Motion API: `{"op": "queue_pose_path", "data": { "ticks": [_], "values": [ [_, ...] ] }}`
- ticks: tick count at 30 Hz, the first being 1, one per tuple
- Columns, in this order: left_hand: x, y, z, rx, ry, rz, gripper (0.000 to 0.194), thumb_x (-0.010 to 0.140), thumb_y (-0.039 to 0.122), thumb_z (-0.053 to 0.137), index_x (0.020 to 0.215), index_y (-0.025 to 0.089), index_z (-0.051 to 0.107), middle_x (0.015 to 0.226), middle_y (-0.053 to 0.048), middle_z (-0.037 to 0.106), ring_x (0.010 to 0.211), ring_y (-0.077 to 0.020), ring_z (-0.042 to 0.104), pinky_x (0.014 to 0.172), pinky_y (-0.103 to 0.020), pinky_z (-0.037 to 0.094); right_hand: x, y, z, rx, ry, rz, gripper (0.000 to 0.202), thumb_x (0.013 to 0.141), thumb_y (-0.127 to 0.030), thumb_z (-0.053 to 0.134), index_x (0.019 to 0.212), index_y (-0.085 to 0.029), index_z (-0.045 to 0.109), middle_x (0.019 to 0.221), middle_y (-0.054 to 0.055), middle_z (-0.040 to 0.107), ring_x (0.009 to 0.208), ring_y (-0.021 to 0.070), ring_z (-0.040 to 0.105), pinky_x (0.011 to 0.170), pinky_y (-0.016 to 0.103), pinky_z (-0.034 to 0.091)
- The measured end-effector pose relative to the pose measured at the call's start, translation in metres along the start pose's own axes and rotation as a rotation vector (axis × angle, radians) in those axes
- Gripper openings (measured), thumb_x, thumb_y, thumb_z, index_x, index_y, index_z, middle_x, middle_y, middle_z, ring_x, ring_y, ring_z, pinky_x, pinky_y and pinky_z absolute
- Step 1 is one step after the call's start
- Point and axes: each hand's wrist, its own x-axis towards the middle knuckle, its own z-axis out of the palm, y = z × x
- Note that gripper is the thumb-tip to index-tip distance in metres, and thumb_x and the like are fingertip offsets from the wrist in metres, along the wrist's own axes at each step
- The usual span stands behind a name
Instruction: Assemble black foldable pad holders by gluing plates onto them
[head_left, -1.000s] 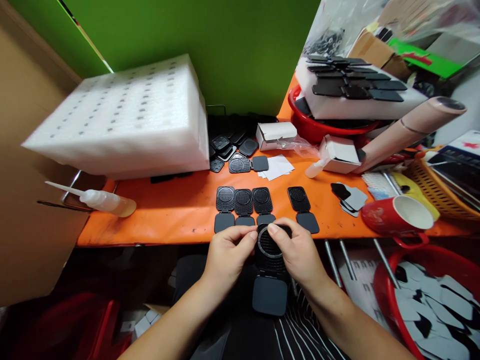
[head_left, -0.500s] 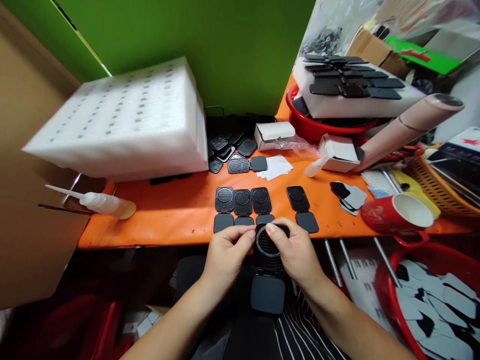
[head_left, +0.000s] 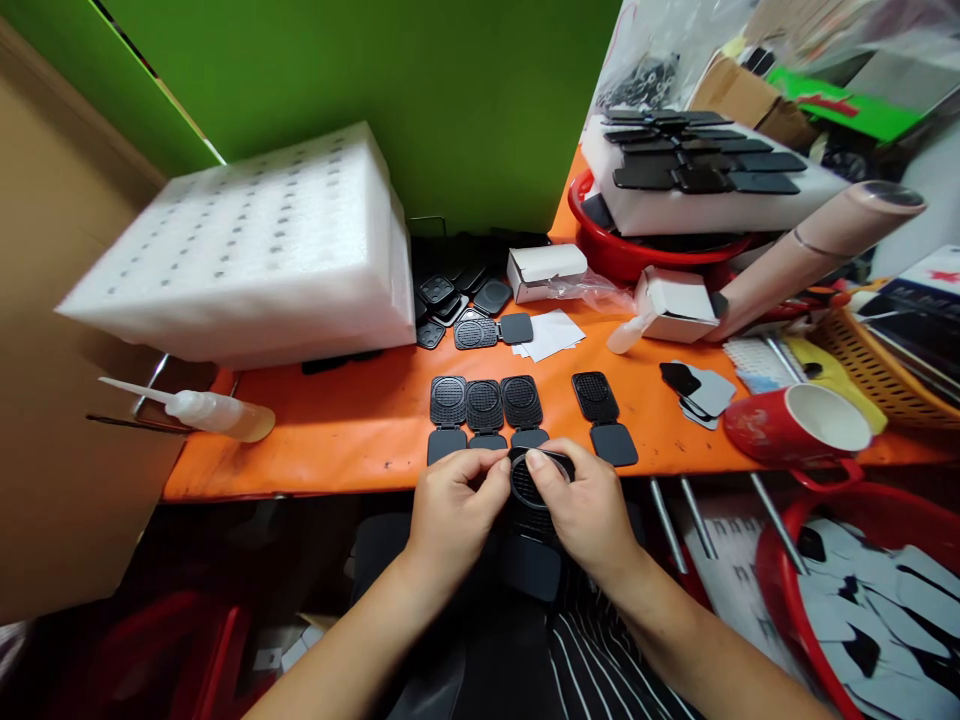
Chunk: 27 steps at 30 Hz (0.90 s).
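Two hands on one black hinged piece (head_left: pixel 531 510), held just off the near edge of the orange tabletop (head_left: pixel 345 430), over the lap. Left hand (head_left: pixel 454 505): thumb and finger pinched narrow on its upper corner; can't tell if anything small sits between the tips. Right hand (head_left: pixel 596 505): gripping the opposite side, thumb pressed on the ringed face. Change vs the last frames: lower panel (head_left: pixel 529 567) has gone darker and looks shorter, so the piece seems tipped. Pinch and thumb spot look about the same; I read that as fingertip work on the ring area, not finished. Laid-out pieces haven't moved: a row of three (head_left: pixel 484 405) side by side, one lone piece (head_left: pixel 596 397) to the right, one lying sideways (head_left: pixel 476 333) by white sheets (head_left: pixel 551 335). Containers: squeeze bottle (head_left: pixel 225 415) on its side, yellowish liquid inside. Red mug (head_left: pixel 757 425), pale interior, contents unclear. Red tub (head_left: pixel 780 590) lower right, loaded with white and black flat parts. Red basin (head_left: pixel 622 258) at the back carries a foam slab (head_left: pixel 660 212) topped with flat black pieces. Orange basket (head_left: pixel 862 360) has dark flat items, too cut off to identify. Two white boxes (head_left: pixel 544 270), contents hidden.
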Motion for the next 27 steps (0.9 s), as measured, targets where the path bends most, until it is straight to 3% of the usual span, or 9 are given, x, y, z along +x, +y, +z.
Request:
{"op": "queue_pose_path", "data": {
  "ticks": [3, 10, 19, 23, 27],
  "values": [
    [0.0017, -0.0013, -0.0018, 0.097, 0.005, 0.075, 0.015, 0.075, 0.021, 0.058, 0.076, 0.018, 0.073, 0.074, -0.003, 0.072, 0.067, -0.0155, 0.063, 0.064, -0.024, 0.047, -0.0001, 0.0022, 0.0005, -0.032, -0.003, -0.022, 0.020, 0.085, -0.033, 0.051, 0.072, -0.018, 0.058, 0.062, -0.001, 0.061, 0.056, 0.0126, 0.055, 0.055, 0.023, 0.041],
    [0.0041, -0.0036, -0.0016, -0.046, -0.065, -0.056, 0.017, 0.075, 0.025, 0.058, 0.076, 0.018, 0.073, 0.072, -0.004, 0.071, 0.064, -0.0157, 0.062, 0.058, -0.023, 0.046, 0.0004, 0.0049, -0.0006, -0.021, -0.005, -0.020, 0.020, 0.085, -0.033, 0.051, 0.073, -0.018, 0.058, 0.062, 0.000, 0.061, 0.056, 0.0130, 0.056, 0.054, 0.023, 0.041],
    [0.0031, -0.0044, 0.0001, 0.085, -0.034, 0.031, 0.018, 0.077, 0.024, 0.055, 0.076, 0.018, 0.073, 0.064, -0.002, 0.067, 0.059, -0.0138, 0.058, 0.057, -0.023, 0.044, 0.0003, 0.0068, -0.0006, -0.039, -0.013, -0.023, 0.018, 0.085, -0.032, 0.051, 0.075, -0.019, 0.059, 0.065, 0.000, 0.063, 0.059, 0.0136, 0.057, 0.057, 0.023, 0.042],
    [0.0044, -0.0040, -0.0004, -0.009, -0.061, -0.042, 0.018, 0.075, 0.025, 0.056, 0.074, 0.018, 0.072, 0.059, -0.001, 0.063, 0.056, -0.0131, 0.054, 0.054, -0.023, 0.042, -0.0003, 0.0079, -0.0014, -0.025, -0.010, -0.019, 0.017, 0.084, -0.032, 0.052, 0.074, -0.019, 0.058, 0.064, -0.001, 0.062, 0.058, 0.0130, 0.057, 0.056, 0.022, 0.042],
    [0.0070, -0.0015, 0.0017, -0.161, -0.072, -0.195, 0.020, 0.071, 0.031, 0.062, 0.060, 0.016, 0.066, 0.051, 0.001, 0.056, 0.051, -0.0111, 0.049, 0.051, -0.022, 0.039, 0.0000, 0.0083, -0.0008, -0.010, -0.023, -0.007, 0.018, 0.084, -0.032, 0.052, 0.074, -0.019, 0.058, 0.063, -0.001, 0.061, 0.058, 0.0128, 0.056, 0.056, 0.022, 0.042]
  ]
}}
